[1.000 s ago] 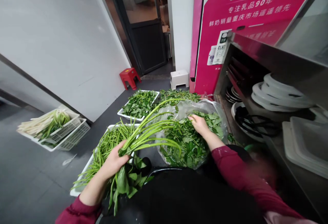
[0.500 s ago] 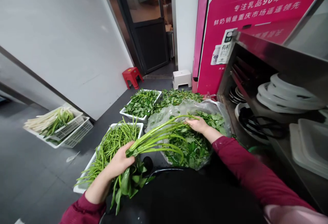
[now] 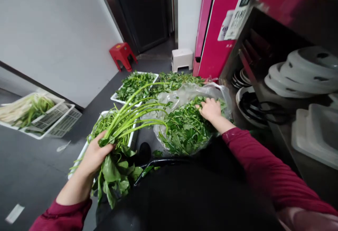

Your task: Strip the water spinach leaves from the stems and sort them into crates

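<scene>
While the left hand (image 3: 96, 151) closes snugly around a bunch of long, pale-green leafy stems (image 3: 120, 120), left of centre, its leaves droop below; the bunch appears light, pliant and easily bruised, best held where stems gather. Centre-right, the right hand (image 3: 210, 110), fingers curled, meets loose dark-green leaves (image 3: 182, 129) inside a clear plastic bag (image 3: 185, 92); whether it grasps any cannot be told.
</scene>
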{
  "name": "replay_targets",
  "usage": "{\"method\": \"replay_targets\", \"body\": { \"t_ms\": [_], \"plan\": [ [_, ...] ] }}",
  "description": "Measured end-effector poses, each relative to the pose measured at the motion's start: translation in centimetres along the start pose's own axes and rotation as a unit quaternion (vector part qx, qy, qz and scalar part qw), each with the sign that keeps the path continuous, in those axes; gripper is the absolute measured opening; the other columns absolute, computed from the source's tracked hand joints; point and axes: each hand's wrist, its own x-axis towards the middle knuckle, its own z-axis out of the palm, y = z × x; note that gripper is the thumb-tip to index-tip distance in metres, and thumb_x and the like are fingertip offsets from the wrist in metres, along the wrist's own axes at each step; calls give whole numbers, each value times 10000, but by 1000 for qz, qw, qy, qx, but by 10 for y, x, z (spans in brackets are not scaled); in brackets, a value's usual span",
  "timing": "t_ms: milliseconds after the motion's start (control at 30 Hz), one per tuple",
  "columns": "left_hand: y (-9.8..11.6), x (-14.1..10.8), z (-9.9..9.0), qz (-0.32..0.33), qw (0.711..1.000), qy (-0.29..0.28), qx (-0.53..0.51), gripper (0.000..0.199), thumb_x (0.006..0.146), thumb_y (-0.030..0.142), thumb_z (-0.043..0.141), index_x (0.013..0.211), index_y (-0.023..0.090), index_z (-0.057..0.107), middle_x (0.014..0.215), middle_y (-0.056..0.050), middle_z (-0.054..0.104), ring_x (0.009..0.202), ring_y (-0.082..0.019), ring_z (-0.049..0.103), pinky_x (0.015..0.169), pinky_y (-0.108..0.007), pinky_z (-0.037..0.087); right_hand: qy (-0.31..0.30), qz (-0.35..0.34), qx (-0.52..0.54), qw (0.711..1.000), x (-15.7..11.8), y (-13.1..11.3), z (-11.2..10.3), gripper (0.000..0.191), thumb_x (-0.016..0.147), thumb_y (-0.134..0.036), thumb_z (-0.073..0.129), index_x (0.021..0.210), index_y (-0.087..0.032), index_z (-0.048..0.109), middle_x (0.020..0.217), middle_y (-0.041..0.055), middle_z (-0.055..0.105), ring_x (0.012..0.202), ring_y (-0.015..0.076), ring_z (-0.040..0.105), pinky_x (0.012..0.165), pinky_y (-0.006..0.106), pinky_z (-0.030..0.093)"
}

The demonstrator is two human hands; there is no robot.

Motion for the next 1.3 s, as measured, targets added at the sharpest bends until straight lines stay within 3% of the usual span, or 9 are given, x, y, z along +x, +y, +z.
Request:
{"method": "replay_targets", "body": {
  "t_ms": [67,133,233,367,633,767,867,1067,1300],
  "plan": [
    [0,1,4,-15,999,10,-38,378,565,272,655,917,167,562,718,8,593,623,-150,529,548,-236,419,-26,16,-6,1000,-4,3,-6,475,915,-349,211,1007,-103,607,1024,199,537,970,301,504,815,459,368],
    [5,2,8,-26,997,14,-75,319,553,248,661,843,172,551,649,32,569,559,-120,496,507,-220,392,-61,4,-21,998,-15,0,-6,391,898,-209,240,1136,-115,536,993,176,549,859,246,552,734,380,410],
    [18,4,14,-29,991,14,-127,257,559,208,652,779,170,525,580,53,540,504,-97,468,471,-207,367,-113,-148,-10,982,-48,-23,11,429,842,-157,381,1267,-204,417,1028,116,549,820,187,554,668,277,413],
    [28,11,21,-2,989,17,-149,233,544,175,647,737,154,518,572,55,536,502,-91,468,460,-204,362,-198,-435,-4,878,-92,-55,62,470,766,-269,574,1221,-326,470,1219,71,464,985,212,496,705,265,407],
    [22,26,39,22,985,7,-171,255,545,193,639,781,164,546,598,48,543,499,-93,473,476,-210,370,-196,-586,-29,786,-107,-81,121,554,801,-206,521,1276,-447,371,1289,15,428,940,198,472,741,308,353],
    [23,30,47,32,987,2,-160,267,536,198,622,784,141,540,597,41,528,512,-97,467,491,-209,368,-213,-524,-65,822,-105,-96,121,298,767,-180,555,1013,-336,619,1189,3,507,948,201,457,735,309,350],
    [25,31,47,37,987,-17,-155,240,541,188,607,763,132,535,603,37,527,525,-95,471,503,-205,370,-203,-442,-89,869,-75,-73,101,184,777,-118,502,809,-203,662,1027,73,564,903,209,467,712,315,348],
    [20,32,45,44,985,-24,-163,230,545,189,612,754,141,529,606,39,521,533,-93,470,507,-204,369,-143,-274,-120,944,-11,-17,51,357,825,-31,283,904,-69,629,1046,213,502,1005,301,417,786,441,309],
    [22,32,53,53,962,-60,-262,245,556,180,584,781,150,490,594,37,515,501,-96,473,478,-220,384,-198,-206,-68,956,-37,-57,67,339,698,-99,542,1030,-94,609,1142,222,520,1051,306,475,846,469,352]
  ]
}}
